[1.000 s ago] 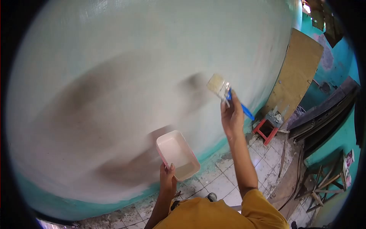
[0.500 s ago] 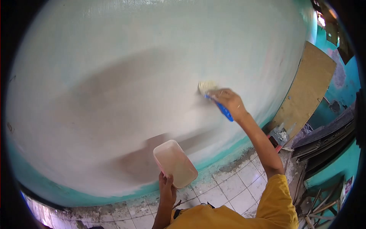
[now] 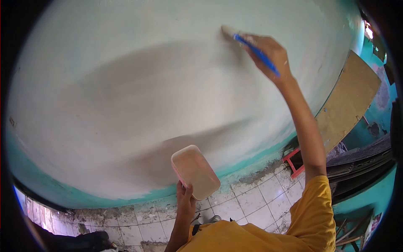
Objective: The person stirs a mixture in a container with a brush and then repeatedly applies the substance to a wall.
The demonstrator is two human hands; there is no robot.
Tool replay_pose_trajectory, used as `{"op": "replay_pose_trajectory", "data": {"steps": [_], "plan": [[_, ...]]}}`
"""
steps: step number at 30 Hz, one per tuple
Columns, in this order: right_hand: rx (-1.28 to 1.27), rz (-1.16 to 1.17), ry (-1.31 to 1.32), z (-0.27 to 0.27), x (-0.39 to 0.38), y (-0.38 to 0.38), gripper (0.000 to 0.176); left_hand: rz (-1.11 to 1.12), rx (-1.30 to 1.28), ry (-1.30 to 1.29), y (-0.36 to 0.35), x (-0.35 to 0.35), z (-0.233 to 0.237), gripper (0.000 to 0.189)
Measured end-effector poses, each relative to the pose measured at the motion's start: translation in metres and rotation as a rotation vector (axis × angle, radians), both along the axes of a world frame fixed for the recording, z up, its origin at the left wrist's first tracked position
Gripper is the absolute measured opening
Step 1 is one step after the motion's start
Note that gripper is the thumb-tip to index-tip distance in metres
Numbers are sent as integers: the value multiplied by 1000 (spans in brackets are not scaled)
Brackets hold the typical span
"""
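My right hand is closed round the blue handle of a paintbrush, raised high against the wall. The brush's pale bristles meet the whitish painted wall. Lower down, my left hand grips the near end of a pink-rimmed rectangular plastic tub, thumb over its edge. Pale paint coats the inside of the tub, which is held tilted in front of the wall. Shadows of my arms and the tub fall across the painted surface.
A turquoise strip runs along the wall's foot above a stained tiled floor. On the right, a tan board leans near a red frame and dark stacked sheets. Dark cloth, perhaps a person's leg, shows at lower left.
My right hand has moved the paintbrush up the wall, with the arm now stretched further. The tub in my left hand has shifted only slightly. Dark cloth has come into view at lower left.
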State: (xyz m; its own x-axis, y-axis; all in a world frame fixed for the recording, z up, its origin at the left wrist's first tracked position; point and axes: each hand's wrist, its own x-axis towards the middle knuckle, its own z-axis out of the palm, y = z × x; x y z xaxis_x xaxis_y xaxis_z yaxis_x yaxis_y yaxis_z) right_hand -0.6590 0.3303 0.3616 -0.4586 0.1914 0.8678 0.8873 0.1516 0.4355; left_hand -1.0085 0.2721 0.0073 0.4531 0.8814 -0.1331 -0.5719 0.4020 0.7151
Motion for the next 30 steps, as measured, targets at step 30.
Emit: {"op": "replay_pose_trajectory", "data": {"steps": [30], "plan": [[-660, -101, 334, -343, -31, -10, 33, -120, -55, 111, 53, -67, 5, 66]]}}
